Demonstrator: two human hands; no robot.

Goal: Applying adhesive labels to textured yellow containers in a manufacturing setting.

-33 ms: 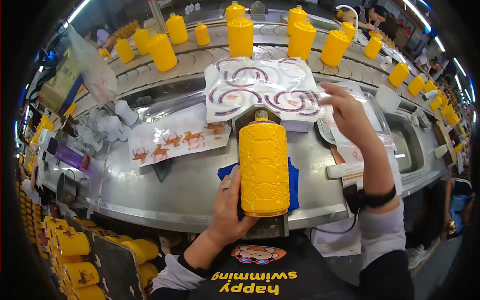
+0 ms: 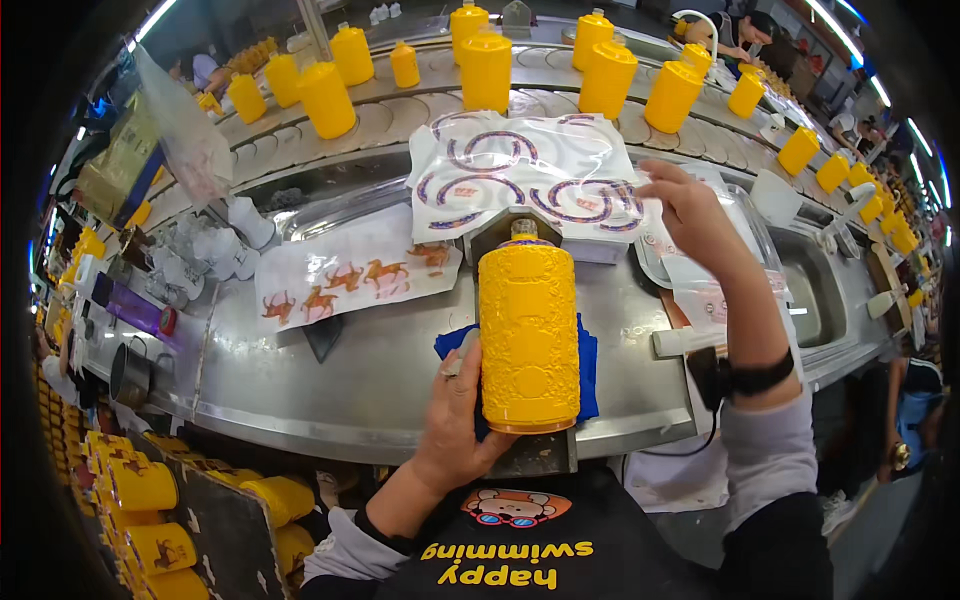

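Note:
A yellow embossed bottle with a clear neck lies on its side in a metal cradle, its base toward me. My left hand is closed around the lower left of this bottle, thumb along its side. A blue cloth shows beneath it. My right hand hovers at the right edge of a white sheet of curved purple decals. Its fingers are bent but apart, and I make out nothing between them. Left of the bottle lies another sheet with brown animal decals.
Yellow bottles stand on a conveyor across the back. A metal sink is at the right. At the left are a purple bottle and a metal cup. Stacked yellow bottles fill the lower left.
Several bottles on the conveyor have shifted slightly to the right. My left hand and the bottle in the cradle stay put; my right hand has barely moved.

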